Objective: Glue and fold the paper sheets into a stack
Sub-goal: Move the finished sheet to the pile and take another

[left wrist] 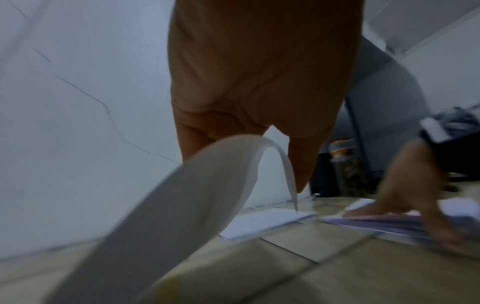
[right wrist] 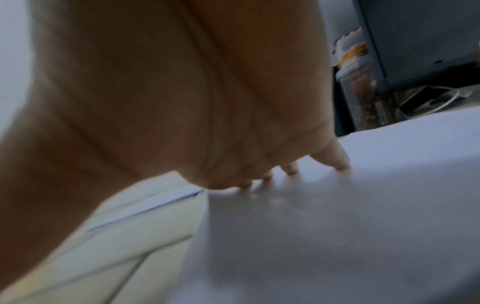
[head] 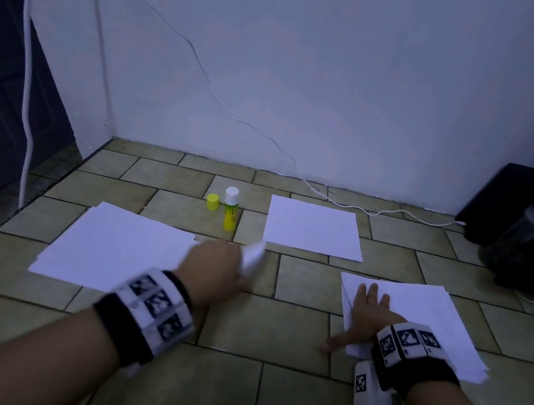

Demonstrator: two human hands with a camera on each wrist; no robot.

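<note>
My left hand (head: 224, 269) grips a curled white paper sheet (head: 252, 257) just above the tiled floor, between the three piles; in the left wrist view this sheet (left wrist: 187, 201) bends over below the fingers (left wrist: 301, 164). My right hand (head: 369, 304) lies flat, fingers straight, on the right paper stack (head: 440, 332), with its thumb at the stack's near left edge. The right wrist view shows the fingertips (right wrist: 337, 158) pressing on that stack (right wrist: 337, 236). An open yellow glue stick (head: 230, 210) stands upright beyond my left hand, its yellow cap (head: 213, 202) beside it.
A large paper pile (head: 113, 245) lies at the left and a neat smaller stack (head: 313, 228) at the far middle. A white cable (head: 378, 213) runs along the wall. A dark box (head: 501, 202) and jars (head: 531, 235) stand at the far right.
</note>
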